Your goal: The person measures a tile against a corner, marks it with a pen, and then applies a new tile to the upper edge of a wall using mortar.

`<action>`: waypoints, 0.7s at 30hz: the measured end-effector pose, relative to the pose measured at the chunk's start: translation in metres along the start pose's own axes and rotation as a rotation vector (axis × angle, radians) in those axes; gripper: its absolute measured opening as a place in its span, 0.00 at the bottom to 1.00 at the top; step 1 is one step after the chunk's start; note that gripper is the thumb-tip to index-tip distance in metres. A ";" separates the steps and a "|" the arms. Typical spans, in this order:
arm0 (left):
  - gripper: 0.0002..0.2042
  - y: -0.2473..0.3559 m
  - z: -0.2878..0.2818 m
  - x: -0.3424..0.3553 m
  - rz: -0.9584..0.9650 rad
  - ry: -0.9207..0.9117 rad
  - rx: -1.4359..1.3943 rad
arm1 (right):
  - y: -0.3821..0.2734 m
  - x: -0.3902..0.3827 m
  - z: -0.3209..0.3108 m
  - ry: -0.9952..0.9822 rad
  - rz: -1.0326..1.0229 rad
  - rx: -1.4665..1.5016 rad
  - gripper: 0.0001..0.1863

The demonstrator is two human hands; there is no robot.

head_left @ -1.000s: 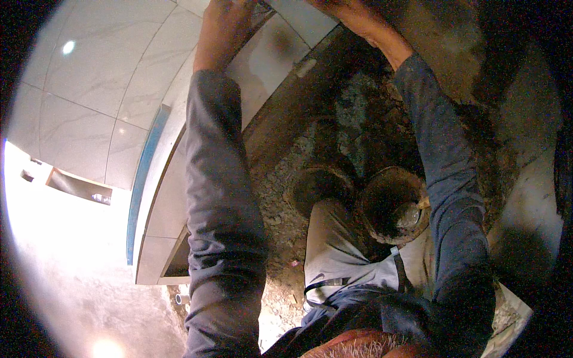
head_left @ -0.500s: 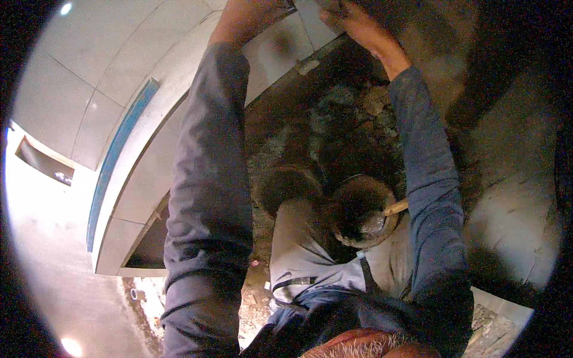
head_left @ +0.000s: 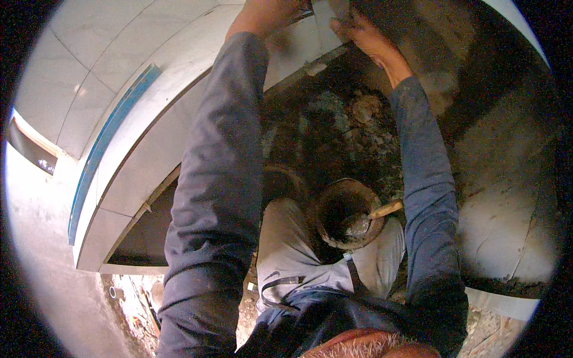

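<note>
Both my arms, in dark sleeves, reach up to a light tiled ledge at the top of the head view. My left hand (head_left: 271,17) is at the ledge's face; its fingers run out of the picture. Beside the ledge's right part, my right hand (head_left: 371,45) has thumb and fingers apart, close to a pale tile (head_left: 324,25). Whether it touches the tile is unclear. Between my knees stands a round, dirty bucket (head_left: 315,212). A trowel with a wooden handle (head_left: 387,209) leans in it, its blade in wet grey stuff.
A long blue bar (head_left: 113,128) lies along the tiled ledge at left. Below the ledge is a dark opening (head_left: 143,241). Another dim round container (head_left: 286,179) stands by my left knee. Rough, dark rubble (head_left: 334,119) covers the ground ahead. A grey, stained surface (head_left: 501,221) lies at right.
The view has shifted, so the bucket and ledge appear in different places. My right hand's thumb and fingers look more spread at the tile. My left hand stays at the ledge.
</note>
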State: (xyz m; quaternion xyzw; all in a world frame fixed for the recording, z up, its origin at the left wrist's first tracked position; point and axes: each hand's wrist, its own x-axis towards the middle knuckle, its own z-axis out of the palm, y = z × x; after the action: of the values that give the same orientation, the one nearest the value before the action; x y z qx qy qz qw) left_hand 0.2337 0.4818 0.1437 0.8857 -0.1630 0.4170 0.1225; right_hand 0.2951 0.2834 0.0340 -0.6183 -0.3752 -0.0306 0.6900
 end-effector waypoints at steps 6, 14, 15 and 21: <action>0.53 -0.001 -0.004 0.006 0.153 -0.282 0.427 | -0.015 -0.003 -0.001 -0.005 0.085 -0.293 0.55; 0.50 0.017 0.001 -0.002 -0.196 -0.036 -0.260 | 0.026 0.013 -0.023 0.020 0.073 -0.249 0.56; 0.47 0.013 0.002 -0.006 -0.208 -0.023 -0.272 | 0.022 0.012 -0.018 0.041 0.111 -0.330 0.56; 0.23 -0.028 0.013 0.001 0.251 -0.106 0.057 | -0.006 0.006 -0.007 0.005 0.204 -0.551 0.53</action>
State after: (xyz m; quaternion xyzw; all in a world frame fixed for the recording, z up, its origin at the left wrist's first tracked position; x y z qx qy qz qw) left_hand 0.2540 0.5029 0.1341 0.8825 -0.2666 0.3859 0.0354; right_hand 0.2999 0.2784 0.0427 -0.8168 -0.2868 -0.0635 0.4965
